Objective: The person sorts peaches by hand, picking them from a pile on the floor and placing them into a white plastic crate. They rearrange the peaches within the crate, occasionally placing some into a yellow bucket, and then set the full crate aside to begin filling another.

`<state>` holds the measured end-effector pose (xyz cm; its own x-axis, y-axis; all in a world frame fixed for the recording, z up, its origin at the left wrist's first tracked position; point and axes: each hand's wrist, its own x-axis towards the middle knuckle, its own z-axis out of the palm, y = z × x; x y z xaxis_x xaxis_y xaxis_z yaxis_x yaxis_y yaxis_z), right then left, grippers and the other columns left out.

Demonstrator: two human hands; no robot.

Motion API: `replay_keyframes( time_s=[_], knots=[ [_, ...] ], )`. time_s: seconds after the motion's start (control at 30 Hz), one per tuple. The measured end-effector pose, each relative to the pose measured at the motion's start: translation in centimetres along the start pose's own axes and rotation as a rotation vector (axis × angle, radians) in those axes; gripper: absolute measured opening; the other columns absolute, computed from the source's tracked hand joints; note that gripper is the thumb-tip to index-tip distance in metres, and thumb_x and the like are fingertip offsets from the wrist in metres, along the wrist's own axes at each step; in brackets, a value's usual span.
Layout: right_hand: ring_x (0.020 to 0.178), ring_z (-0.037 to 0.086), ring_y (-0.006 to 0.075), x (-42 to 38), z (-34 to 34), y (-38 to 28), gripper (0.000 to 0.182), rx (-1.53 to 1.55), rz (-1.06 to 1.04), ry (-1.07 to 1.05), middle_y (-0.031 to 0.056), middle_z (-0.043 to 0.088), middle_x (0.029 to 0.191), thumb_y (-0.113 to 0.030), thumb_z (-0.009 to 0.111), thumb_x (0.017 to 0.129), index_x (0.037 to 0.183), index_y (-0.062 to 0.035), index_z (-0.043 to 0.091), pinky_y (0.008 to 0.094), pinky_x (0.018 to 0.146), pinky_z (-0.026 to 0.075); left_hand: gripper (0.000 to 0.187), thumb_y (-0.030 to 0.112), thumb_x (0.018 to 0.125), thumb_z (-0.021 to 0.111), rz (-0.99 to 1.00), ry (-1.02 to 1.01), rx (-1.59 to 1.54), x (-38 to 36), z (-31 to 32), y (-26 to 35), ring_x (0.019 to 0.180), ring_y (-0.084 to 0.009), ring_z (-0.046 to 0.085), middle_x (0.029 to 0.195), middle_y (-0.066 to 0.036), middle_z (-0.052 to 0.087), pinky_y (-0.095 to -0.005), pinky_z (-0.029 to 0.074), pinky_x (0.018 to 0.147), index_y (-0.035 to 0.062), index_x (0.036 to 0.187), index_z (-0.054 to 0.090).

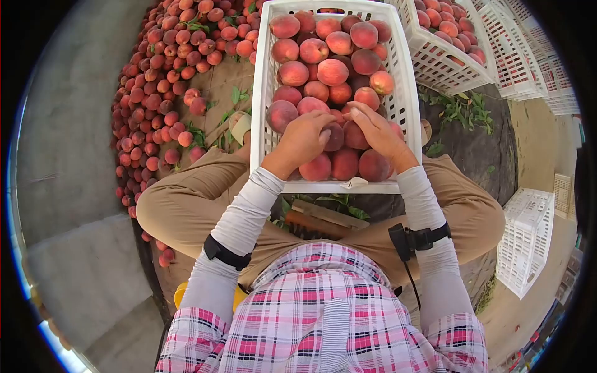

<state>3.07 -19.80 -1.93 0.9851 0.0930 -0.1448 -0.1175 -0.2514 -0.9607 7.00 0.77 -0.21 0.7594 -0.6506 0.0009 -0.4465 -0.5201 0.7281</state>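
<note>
A white plastic crate (413,124) filled with red peaches (333,73) stands in front of me, between my bent legs. Over its near half, my left hand (303,142) rests on the fruit, thumb apart from its bent fingers, beside a dark red peach (334,138). My right hand (378,132) lies across the peaches opposite, fingers stretched toward the left one; a peach (355,135) shows below its thumb. The fingertips of both hands nearly meet, partly hiding the fruit under them. Neither hand visibly lifts a peach. A small pale scrap (354,183) sits on the crate's near rim.
A large heap of peaches (149,105) spreads over the ground at the left. Another peach-filled crate (444,56) stands at upper right, beside stacked white crates (513,50). One white crate (525,236) is at lower right. Loose leaves (466,112) lie on dark sheeting.
</note>
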Motion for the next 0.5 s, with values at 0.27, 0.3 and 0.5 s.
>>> replay_keyframes(
  time_s=[0.27, 0.3, 0.5],
  knots=[
    [0.131, 0.046, 0.0267, 0.1, -1.4, 1.7, 0.063, 0.487, 0.115, 0.064, 0.0215, 0.051, 0.137, -0.041, 0.039, 0.104, 0.143, 0.0083, 0.035, 0.0359, 0.114, 0.03, 0.066, 0.038, 0.076, 0.074, 0.078, 0.062, 0.368, -0.4, 4.7, 3.0, 0.127, -0.0369, 0.042, 0.134, -0.02, 0.049, -0.0458, 0.033, 0.108, 0.0034, 0.129, 0.054],
    [0.131, 0.046, 0.0267, 0.2, -1.5, 1.7, 0.063, 0.477, 0.109, 0.061, 0.0215, 0.051, 0.137, -0.041, 0.039, 0.104, 0.143, 0.0083, 0.035, 0.0359, 0.114, 0.03, 0.075, 0.044, 0.077, 0.072, 0.058, -0.001, 0.424, -0.5, 4.6, 3.6, 0.129, -0.0365, 0.04, 0.137, -0.019, 0.048, -0.0525, 0.029, 0.109, 0.0072, 0.138, 0.047],
    [0.123, 0.052, 0.0231, 1.0, -1.9, -1.0, 0.049, 0.269, 0.21, -0.02, 0.0161, 0.058, 0.129, -0.034, 0.042, 0.102, 0.129, 0.0055, 0.052, 0.0339, 0.106, 0.037, 0.077, 0.053, 0.08, 0.065, 0.01, 0.007, 0.479, -1.7, 5.4, 4.3, 0.134, -0.0353, 0.035, 0.144, -0.016, 0.044, -0.0618, 0.022, 0.109, 0.0128, 0.142, 0.045]
  ],
)
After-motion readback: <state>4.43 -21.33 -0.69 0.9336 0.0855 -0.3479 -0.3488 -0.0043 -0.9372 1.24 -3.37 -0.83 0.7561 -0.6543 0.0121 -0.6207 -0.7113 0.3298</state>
